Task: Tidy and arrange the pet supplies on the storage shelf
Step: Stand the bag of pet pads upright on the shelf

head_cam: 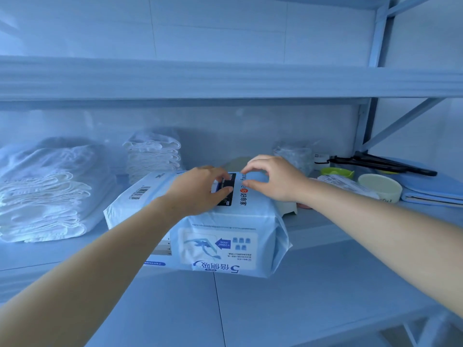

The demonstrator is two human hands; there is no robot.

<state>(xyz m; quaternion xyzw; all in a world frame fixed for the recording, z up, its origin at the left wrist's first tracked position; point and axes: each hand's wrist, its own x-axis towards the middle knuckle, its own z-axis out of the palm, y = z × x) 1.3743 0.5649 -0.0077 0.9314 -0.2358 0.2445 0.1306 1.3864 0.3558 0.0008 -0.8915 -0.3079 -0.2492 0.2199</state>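
Pack [225, 229] pale blue and white, dark blue print; label [226, 189] black; logo [243, 191] red. Pads [50, 191] at 9 o'clock white. At 3 o'clock: bowl [337, 172] green, cup [379, 187] cream, cloth [431, 191] blue, tool [383, 162] black.

Shelf [313, 284]: pad pack [225, 229], folded pads [47, 191], bowl [379, 187]

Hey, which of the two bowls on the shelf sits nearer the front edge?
The pale cream bowl. It stands right of the green bowl, which sits farther back.
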